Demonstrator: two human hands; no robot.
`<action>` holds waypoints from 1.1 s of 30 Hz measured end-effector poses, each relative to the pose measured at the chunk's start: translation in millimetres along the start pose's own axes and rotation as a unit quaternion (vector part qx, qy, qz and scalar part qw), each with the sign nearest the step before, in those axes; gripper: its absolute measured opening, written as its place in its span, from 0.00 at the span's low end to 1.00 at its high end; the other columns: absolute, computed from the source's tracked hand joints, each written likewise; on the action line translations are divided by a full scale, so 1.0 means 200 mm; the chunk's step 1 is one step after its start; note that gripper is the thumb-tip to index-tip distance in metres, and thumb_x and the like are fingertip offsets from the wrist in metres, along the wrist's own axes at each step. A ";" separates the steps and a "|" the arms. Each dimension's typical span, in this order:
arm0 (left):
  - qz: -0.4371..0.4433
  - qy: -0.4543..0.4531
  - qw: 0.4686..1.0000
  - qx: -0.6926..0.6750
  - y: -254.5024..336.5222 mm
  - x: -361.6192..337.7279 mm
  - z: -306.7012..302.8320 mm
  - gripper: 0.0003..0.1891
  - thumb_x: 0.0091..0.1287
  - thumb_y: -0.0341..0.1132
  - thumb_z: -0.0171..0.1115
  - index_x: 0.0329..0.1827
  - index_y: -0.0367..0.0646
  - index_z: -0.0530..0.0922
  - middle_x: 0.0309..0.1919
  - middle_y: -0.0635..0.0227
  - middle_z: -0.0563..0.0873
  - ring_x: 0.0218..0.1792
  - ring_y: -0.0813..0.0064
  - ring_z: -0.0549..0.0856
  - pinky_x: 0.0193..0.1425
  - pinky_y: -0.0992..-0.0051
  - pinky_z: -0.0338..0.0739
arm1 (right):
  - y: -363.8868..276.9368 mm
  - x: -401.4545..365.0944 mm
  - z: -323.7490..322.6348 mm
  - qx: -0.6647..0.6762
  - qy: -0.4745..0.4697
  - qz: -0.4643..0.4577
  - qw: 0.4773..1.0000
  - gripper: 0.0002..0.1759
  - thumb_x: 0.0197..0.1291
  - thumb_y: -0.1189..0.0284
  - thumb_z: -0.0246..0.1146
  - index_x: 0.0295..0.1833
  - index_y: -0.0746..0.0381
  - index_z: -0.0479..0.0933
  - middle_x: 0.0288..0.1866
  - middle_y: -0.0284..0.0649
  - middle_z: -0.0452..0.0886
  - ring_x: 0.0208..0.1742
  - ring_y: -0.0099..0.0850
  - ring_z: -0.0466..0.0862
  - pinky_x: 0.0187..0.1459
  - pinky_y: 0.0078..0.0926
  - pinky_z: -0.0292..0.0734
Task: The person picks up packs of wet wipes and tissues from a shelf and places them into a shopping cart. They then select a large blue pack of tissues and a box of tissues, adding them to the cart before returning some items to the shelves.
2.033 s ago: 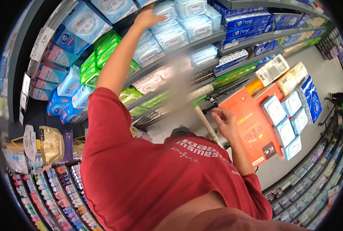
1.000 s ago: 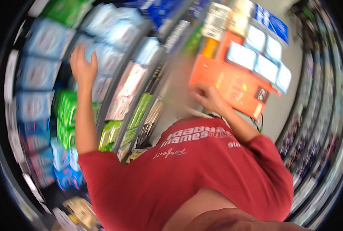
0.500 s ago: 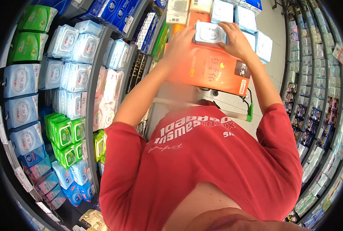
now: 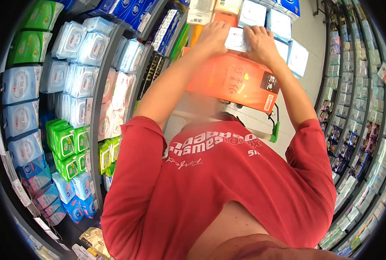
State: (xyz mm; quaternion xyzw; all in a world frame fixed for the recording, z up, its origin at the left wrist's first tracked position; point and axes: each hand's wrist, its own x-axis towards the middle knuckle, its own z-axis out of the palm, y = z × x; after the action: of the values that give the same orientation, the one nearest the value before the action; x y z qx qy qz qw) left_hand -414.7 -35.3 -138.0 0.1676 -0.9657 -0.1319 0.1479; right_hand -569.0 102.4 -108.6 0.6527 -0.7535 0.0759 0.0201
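A white pack of wet wipes [image 4: 237, 40] lies on top of a large orange tissue-paper package [image 4: 232, 80], with my hands at its two sides. My left hand [image 4: 212, 37] has its fingers curled round the left side of the pack. On the opposite side, my right hand [image 4: 262, 45] grips the right edge, fingers bent over it. Pale blue wipes packs [image 4: 252, 14] stand just beyond, and another [image 4: 297, 56] lies right of my right hand.
The goods rest on a cart with a green-ended handle [image 4: 274, 132]. A shelf at left holds blue-white wipes packs [image 4: 71, 39], green packs [image 4: 64, 145] and pink-white packs [image 4: 122, 93]. More stocked shelves [image 4: 358, 99] line the right, beyond the grey floor [image 4: 311, 47].
My left hand, blurred before and just left of the wipes pack, has come in against its left side. My right hand stays at the right edge.
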 end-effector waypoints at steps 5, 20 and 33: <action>0.005 0.061 0.998 -0.009 -0.03 -0.13 -0.15 0.33 0.46 0.33 0.73 0.58 0.39 0.72 0.53 0.55 0.78 0.57 0.54 0.77 0.61 0.59 0.73 | -0.07 0.02 -0.03 0.066 0.055 -0.055 0.995 0.44 0.37 0.62 0.78 0.62 0.61 0.71 0.57 0.46 0.76 0.62 0.47 0.74 0.62 0.48 0.70; -0.330 -0.136 0.863 -0.358 -0.35 -0.95 -1.14 0.31 0.55 0.45 0.76 0.56 0.34 0.80 0.48 0.59 0.86 0.46 0.72 0.85 0.42 0.73 0.83 | -1.01 0.37 -0.30 0.367 -0.061 -0.281 0.885 0.42 0.40 0.72 0.78 0.65 0.61 0.69 0.57 0.48 0.77 0.60 0.46 0.79 0.58 0.39 0.76; -0.369 0.160 0.898 0.177 -0.45 -1.64 -1.81 0.32 0.49 0.41 0.79 0.55 0.35 0.76 0.52 0.46 0.82 0.54 0.49 0.82 0.59 0.59 0.76 | -2.11 1.01 -0.40 0.487 -0.025 -0.378 0.787 0.41 0.46 0.73 0.77 0.66 0.65 0.66 0.47 0.51 0.82 0.47 0.40 0.85 0.48 0.35 0.81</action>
State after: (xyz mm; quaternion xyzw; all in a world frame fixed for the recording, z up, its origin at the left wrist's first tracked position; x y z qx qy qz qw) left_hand 24.4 -72.5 88.7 0.5538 -0.8057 0.0251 0.2089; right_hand -187.4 -142.6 33.3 0.8102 -0.3094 0.4030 -0.2921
